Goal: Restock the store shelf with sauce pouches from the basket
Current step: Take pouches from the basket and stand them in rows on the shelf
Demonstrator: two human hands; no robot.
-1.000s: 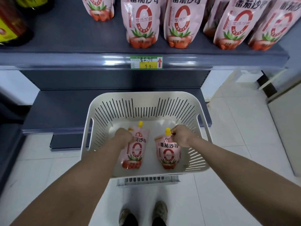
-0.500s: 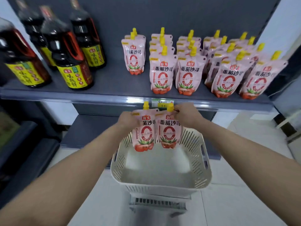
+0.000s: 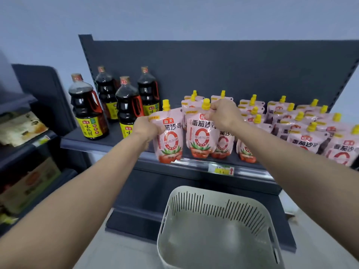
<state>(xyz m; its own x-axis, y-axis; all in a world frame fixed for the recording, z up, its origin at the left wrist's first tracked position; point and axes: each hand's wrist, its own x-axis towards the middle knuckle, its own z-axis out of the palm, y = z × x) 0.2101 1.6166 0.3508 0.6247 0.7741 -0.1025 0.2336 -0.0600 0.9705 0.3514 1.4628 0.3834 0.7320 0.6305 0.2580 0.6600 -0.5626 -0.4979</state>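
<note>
The sauce pouches (image 3: 201, 136) look like glossy plastic film with yellow plastic caps. The basket (image 3: 213, 206) is matt slotted plastic. The shelf (image 3: 116, 136) seems painted metal, though blurred.

**Shelf and basket: positions**

Shelf (image 3: 81, 139): bottles (image 3: 87, 111) at left, stocked pouches (image 3: 303, 131) at right, in rows front to back. Over the front edge, side by side: left pouch (image 3: 171, 140) in left hand (image 3: 144, 129), right pouch (image 3: 200, 136) in right hand (image 3: 223, 113). Price tag (image 3: 221, 169) on the shelf edge, below and right of them. Basket (image 3: 213, 193) lower down, in front of the lower shelf (image 3: 136, 220). Side rack (image 3: 29, 133) to the left.
</note>
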